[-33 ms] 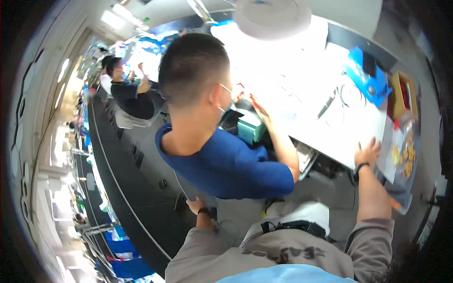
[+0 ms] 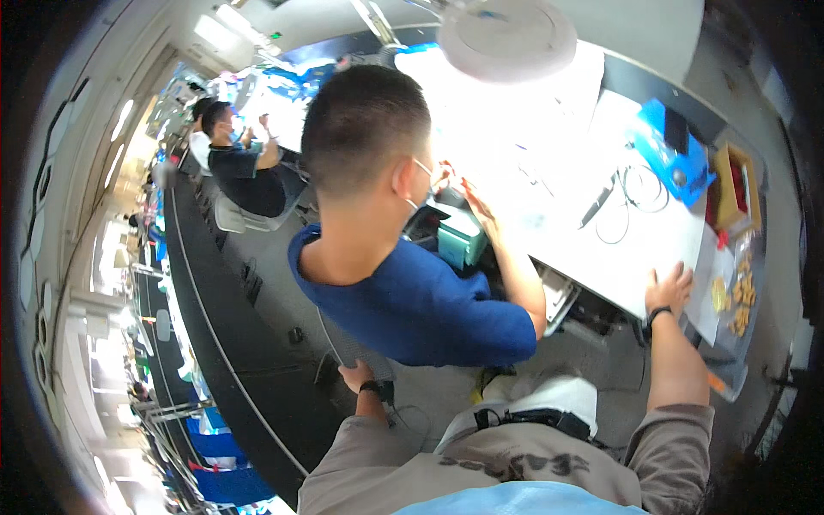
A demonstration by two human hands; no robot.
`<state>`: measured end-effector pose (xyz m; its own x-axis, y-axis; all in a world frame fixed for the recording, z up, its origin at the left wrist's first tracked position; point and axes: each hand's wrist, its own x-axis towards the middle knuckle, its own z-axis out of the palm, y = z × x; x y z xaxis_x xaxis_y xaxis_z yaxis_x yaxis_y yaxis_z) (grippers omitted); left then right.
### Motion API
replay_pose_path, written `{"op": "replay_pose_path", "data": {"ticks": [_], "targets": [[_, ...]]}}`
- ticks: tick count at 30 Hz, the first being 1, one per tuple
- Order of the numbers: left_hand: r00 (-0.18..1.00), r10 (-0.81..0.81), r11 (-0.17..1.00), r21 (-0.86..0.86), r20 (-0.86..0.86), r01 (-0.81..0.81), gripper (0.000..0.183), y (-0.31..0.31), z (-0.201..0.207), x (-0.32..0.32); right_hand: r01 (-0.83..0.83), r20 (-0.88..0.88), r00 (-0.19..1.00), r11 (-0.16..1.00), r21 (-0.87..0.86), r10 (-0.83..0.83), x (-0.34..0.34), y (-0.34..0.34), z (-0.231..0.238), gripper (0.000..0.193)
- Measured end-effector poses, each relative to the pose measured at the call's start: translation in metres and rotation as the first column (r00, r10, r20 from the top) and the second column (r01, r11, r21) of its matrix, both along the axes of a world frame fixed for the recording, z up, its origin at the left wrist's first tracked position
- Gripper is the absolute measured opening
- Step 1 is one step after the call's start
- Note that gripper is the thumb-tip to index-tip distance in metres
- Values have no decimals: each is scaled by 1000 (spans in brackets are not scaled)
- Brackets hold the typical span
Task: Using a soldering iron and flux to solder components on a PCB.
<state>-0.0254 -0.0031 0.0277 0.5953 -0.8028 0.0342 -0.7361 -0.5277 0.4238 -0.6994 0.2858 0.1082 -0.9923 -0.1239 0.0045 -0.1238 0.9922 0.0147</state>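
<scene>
My right hand lies flat on the near right edge of the white worktable, fingers spread and holding nothing. Low on the left, my left hand is at the dark chair back behind a seated person. Its fingers look curled over the rim, though they are partly hidden. That co-worker, in a blue shirt and mask, has both hands raised at the table edge, above a green box. What those hands hold is too small to make out.
On the table lie a black pen-shaped tool with a thin cable and a blue holder. Right of my hand are a cardboard box and a bag of small tan pieces. A round lamp hangs above. Another person sits farther left.
The whole view has shifted slightly and is sharper. Both my hands keep their places, and the co-worker's pose is nearly the same.
</scene>
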Motion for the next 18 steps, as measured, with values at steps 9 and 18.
{"op": "replay_pose_path", "data": {"ticks": [9, 18], "targets": [[999, 29, 999, -21, -27, -29, 42, 10, -10, 11, -18, 2, 1000, 999, 30, 18, 7, -13, 12, 82], [1000, 25, 1000, -8, -6, -25, 41, 12, -11, 9, -2, 17, 1000, 997, 82, 0, 5, -11, 9, 83]]}}
